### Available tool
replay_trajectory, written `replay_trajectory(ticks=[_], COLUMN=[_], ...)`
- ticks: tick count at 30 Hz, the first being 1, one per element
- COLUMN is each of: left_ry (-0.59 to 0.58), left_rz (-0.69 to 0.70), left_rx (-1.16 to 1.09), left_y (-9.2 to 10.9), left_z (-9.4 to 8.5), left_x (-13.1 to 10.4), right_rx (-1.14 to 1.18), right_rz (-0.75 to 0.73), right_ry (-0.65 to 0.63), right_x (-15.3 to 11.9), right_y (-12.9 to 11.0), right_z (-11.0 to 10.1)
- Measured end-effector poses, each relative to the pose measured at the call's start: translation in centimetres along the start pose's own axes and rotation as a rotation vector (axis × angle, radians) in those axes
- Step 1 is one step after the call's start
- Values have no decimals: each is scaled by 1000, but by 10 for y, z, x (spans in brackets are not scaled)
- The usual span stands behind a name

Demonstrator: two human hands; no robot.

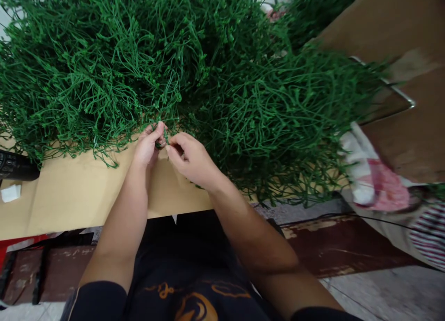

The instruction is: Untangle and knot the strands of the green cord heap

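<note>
Holds grn stem (166,137) w/ L hand (149,144) | pinches same w/ R hand (190,156) | works at edge of grn pile (139,66), abv tan sheet (79,186)

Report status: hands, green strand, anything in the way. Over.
Left hand closed on a green strand; right hand pinching it alongside. Green heap crowding close, just beyond both hands. Brown sheet underneath.

Both hands (189,156) pinched, close together

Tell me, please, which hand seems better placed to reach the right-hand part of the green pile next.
Probably the right hand: it is nearer that part of the green pile, while the left hand lies farther across. Both seem to pinch a green stem.
</note>
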State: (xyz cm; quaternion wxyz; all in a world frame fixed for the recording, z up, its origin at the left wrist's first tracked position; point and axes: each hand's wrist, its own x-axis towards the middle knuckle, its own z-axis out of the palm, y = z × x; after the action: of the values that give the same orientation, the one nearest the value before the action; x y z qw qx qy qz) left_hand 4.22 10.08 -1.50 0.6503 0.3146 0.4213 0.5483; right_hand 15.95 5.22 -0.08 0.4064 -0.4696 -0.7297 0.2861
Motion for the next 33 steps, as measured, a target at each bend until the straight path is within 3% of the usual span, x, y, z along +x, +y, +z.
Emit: replay_trajectory(ticks=[8, 12, 14, 18, 20, 25, 29, 33], left_ry=[14, -64, -80, -60, -39, -12, -131, -109], left_rz=[-95, -152, -161, -182, -183, -185, -189, -162], left_rx=[-67, -156, -167, -129, -117, -106, -75, -28], left_y=[-3, 3, 5, 5, 4, 4, 2, -1], left_z=[3, 4, 2, 0, 0, 3, 2, 3], left_x=[3, 0, 0, 1, 0, -3, -3, -1], right_rx=[217, 359, 361, 202, 140, 243, 480, 569], right_rz=[18, 55, 52, 34, 56, 104, 150, 161], right_ry=[-49, -96, -49, 250, 333, 277, 168, 290], right_x=[-4, -7, -8, -4, 2, 13, 17, 14], right_y=[11, 12, 11, 13, 18, 31, 29, 19], right_z=[10, 12, 11, 7, 6, 8, 7, 6])
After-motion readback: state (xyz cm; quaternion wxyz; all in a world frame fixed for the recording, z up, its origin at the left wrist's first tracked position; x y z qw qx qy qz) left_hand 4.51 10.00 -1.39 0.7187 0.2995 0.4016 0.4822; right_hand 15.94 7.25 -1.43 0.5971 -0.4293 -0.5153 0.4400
